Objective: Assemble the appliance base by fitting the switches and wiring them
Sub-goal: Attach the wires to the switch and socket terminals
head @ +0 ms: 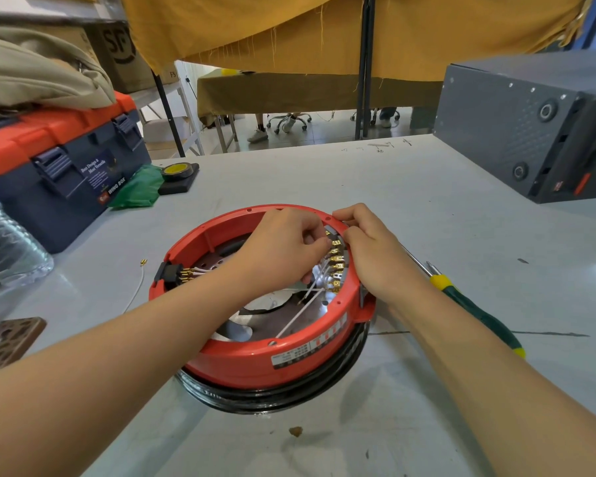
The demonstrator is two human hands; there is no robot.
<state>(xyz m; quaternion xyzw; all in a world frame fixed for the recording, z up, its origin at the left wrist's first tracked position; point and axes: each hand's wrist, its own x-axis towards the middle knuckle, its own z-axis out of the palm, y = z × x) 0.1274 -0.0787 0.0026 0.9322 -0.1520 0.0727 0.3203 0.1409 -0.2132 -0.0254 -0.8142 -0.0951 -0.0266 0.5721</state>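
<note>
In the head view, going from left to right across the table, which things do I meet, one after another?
Water bottle → toolbox → green bag → tape roll → red appliance base → screwdriver → grey metal box.
</note>
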